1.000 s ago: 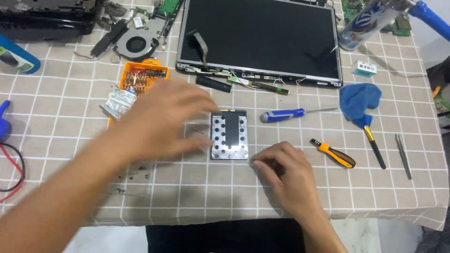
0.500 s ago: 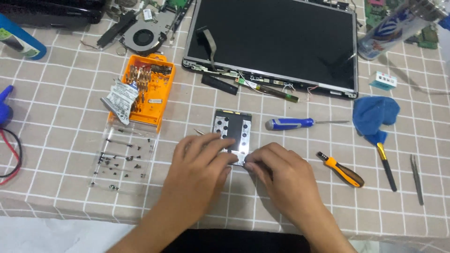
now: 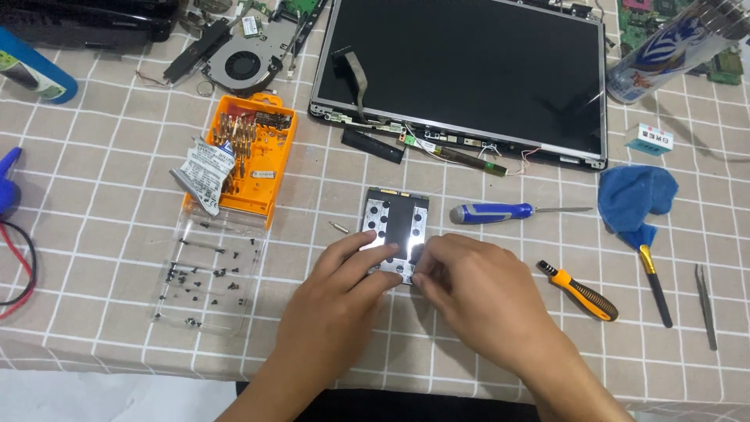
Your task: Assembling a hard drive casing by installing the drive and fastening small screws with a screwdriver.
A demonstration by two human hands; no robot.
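A silver hard-drive caddy with a dark centre (image 3: 394, 219) lies flat on the checked tablecloth, just below the laptop screen panel (image 3: 469, 70). My left hand (image 3: 344, 285) rests on its near left corner, fingers laid on the metal. My right hand (image 3: 476, 293) pinches its near right corner with thumb and forefinger. The near edge of the caddy is hidden under both hands. A small loose screw (image 3: 338, 227) lies just left of it.
Blue-handled screwdriver (image 3: 492, 211) right of the caddy; orange-black screwdriver (image 3: 578, 291), blue cloth (image 3: 634, 199), tweezers (image 3: 705, 305) farther right. Orange bit case (image 3: 250, 160) and clear tray of several screws (image 3: 207, 273) at left. Fan (image 3: 238, 66) and can (image 3: 664, 47) at back.
My left hand came in from the left and settled on the caddy's near left corner. My right hand shifted onto the near right corner. The view moved closer.
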